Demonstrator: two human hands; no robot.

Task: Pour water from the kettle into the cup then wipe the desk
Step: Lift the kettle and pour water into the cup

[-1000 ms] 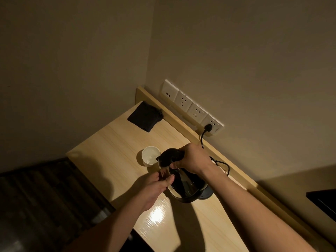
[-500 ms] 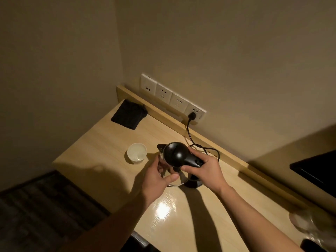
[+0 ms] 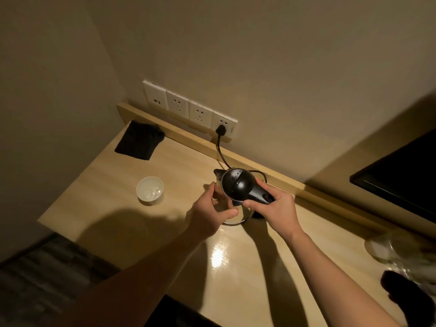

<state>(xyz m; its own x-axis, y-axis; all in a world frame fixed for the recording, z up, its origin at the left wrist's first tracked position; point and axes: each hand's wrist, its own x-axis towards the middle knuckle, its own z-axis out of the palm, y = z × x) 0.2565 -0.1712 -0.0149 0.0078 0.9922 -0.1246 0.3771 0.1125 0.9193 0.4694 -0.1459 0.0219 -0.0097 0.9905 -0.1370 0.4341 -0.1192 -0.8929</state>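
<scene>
A black-lidded kettle (image 3: 237,187) with a glass body stands upright on the light wooden desk (image 3: 179,166), its spout toward the back left. My right hand (image 3: 276,208) grips its black handle. My left hand (image 3: 210,213) cups the glass body from the left, fingers touching it. A small white cup (image 3: 150,190) with water in it stands on the desk to the left of the kettle, apart from both hands. A folded black cloth (image 3: 139,143) lies at the desk's back left corner.
A row of white wall sockets (image 3: 188,109) sits above the desk's raised back ledge; the kettle's black cord (image 3: 220,147) is plugged into the rightmost. A dark screen (image 3: 401,175) is at the right. Glassware (image 3: 405,253) and a dark object lie at the desk's right end.
The kettle went from tilted at the cup to upright on the desk. My view has shifted, so the cup now lies farther left. Both hands stay on the kettle.
</scene>
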